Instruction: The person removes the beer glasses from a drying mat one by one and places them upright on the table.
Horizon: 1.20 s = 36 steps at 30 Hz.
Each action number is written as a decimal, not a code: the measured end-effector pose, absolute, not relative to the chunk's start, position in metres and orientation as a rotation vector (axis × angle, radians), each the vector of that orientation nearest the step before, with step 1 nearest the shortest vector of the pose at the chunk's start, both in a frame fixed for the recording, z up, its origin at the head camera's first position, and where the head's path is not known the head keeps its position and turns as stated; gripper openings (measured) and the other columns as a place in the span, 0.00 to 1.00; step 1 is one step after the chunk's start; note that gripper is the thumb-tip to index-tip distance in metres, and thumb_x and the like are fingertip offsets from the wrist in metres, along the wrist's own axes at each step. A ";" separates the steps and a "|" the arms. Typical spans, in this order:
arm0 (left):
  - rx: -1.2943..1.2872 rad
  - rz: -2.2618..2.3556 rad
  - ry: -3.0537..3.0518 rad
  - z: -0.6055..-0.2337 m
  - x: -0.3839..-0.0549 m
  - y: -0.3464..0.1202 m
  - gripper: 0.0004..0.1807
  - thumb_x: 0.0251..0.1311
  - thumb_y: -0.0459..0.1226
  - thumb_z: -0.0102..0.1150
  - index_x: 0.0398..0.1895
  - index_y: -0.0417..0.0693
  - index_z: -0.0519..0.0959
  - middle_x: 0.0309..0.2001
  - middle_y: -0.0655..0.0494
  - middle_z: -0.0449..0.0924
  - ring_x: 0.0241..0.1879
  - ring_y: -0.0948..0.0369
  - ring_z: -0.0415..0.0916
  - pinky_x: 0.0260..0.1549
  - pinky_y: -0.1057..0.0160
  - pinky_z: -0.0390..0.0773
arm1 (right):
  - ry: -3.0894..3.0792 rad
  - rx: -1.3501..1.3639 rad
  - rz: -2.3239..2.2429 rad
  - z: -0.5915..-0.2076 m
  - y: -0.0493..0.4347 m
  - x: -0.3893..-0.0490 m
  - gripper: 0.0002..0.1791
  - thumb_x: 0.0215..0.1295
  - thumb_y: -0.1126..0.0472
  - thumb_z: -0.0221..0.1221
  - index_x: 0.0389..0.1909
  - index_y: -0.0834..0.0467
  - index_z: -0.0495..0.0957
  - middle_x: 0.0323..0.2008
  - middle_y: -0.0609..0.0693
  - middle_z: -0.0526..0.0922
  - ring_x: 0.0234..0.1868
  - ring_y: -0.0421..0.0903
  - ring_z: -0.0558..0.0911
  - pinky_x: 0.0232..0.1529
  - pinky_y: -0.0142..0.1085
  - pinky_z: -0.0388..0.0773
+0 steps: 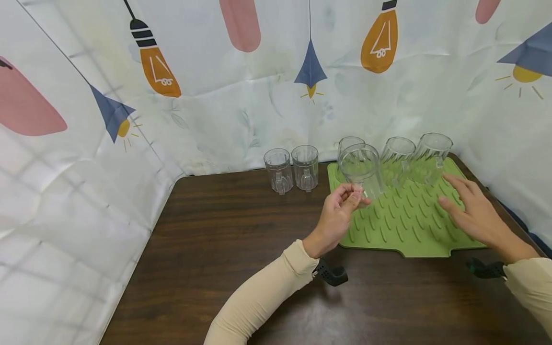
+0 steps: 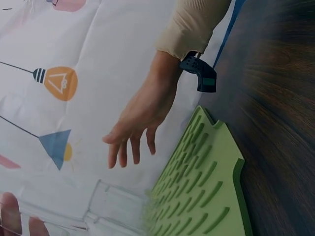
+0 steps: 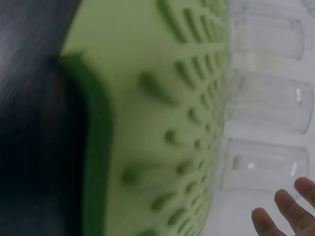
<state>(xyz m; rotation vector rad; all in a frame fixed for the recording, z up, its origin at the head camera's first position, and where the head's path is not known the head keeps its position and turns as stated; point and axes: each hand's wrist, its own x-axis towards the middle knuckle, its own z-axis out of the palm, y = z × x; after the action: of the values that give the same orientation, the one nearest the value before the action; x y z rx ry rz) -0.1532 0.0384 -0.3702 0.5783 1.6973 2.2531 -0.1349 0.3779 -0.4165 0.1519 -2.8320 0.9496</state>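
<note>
Pinching clear cylindrical glass mug (image 1: 361, 163) in my left hand (image 1: 335, 218), above ridged green mat (image 1: 416, 227). Second mug (image 1: 347, 143) beyond it; two mat mugs (image 1: 397, 160) right of grip, near my right hand (image 1: 478, 213), spread wide. Two outer mugs (image 1: 278, 167) left of grip, on dark brown wooden table (image 1: 224, 230).

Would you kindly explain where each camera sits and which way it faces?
Head: worn on the head, facing forward and down at the green mat and glass mugs; left hand, right hand and sleeves show.
Left wrist: worn there, facing the mat, right hand and sleeve; left fingertips show at lower left.
Right wrist: worn there, facing across the mat toward mugs; right fingertips show at lower right.
Shared: head and right wrist both show mat and mugs.
</note>
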 end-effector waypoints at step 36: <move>0.637 2.149 1.895 -0.363 -0.153 -0.003 0.14 0.79 0.29 0.45 0.57 0.22 0.68 0.55 0.23 0.71 0.47 0.61 0.82 0.58 0.68 0.81 | -3.064 0.247 0.328 -0.469 0.432 -0.117 0.55 0.75 0.39 0.57 0.84 0.54 0.30 0.82 0.71 0.31 0.80 0.76 0.29 0.70 0.80 0.40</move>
<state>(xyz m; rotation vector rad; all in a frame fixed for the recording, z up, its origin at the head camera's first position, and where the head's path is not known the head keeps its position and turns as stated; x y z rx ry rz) -0.1531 -0.0034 -0.3628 0.6371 1.8954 2.1490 -0.1172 0.4321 -0.4686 0.2466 -3.0639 0.3281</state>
